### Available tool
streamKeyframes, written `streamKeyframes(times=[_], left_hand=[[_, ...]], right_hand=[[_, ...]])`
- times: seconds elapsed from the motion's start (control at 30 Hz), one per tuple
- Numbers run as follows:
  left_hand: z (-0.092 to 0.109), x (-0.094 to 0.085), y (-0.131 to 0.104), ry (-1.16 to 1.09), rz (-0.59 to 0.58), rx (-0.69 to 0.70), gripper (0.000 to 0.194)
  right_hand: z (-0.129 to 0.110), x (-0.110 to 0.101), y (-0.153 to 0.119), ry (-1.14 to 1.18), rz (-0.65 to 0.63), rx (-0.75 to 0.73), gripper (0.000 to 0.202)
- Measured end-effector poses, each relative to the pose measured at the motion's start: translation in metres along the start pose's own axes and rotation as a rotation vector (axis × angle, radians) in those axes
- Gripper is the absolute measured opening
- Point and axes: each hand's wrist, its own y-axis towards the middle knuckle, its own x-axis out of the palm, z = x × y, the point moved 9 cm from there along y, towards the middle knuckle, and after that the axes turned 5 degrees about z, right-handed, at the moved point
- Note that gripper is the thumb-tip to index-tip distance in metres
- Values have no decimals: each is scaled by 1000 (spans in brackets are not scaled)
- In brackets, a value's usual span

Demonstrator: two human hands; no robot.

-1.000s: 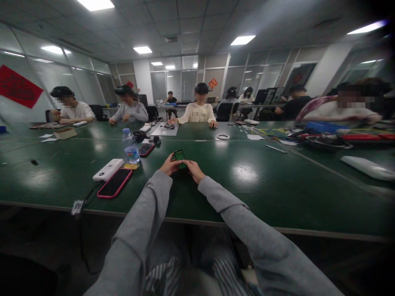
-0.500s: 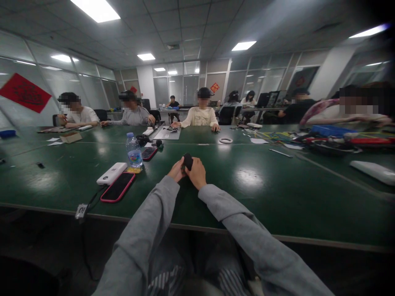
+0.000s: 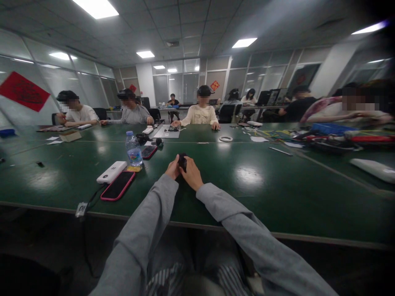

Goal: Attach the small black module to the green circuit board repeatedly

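Observation:
A small black object (image 3: 182, 162) is held between my two hands above the green table (image 3: 216, 205); its kind is too small to make out. My left hand (image 3: 173, 167) grips it from the left, fingers closed. From the right, my right hand (image 3: 191, 173) is wrapped over it, with some fingers hidden behind it. To the left of my hands stand a water bottle (image 3: 133, 150) and a yellow packet (image 3: 134, 169). Closer to me lie a white power bank (image 3: 111, 172) with a cable and a phone with a pink case (image 3: 118, 186).
Beyond the bottle are a second phone (image 3: 149, 152) and a black item (image 3: 159, 142). A white ring (image 3: 225, 139) lies ahead, with a thin rod (image 3: 280, 151) to its right. Wires and a blue tray (image 3: 335, 129) are at right, near a white device (image 3: 373, 169). Several people sit around.
My hands have shifted slightly to the left with the black object, which has turned and now shows less of itself. The things on the table have stayed in place.

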Motion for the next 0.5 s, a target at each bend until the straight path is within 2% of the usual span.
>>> streamKeyframes(times=[0.23,0.5], left_hand=[[-4,-5,10,-49,-18,-15,47],[-9,-17,10,-31,57,-106,45]], right_hand=[[-2,0,0,-17,-2,-11,44],[-5,-7,1,36,21,-29,48]])
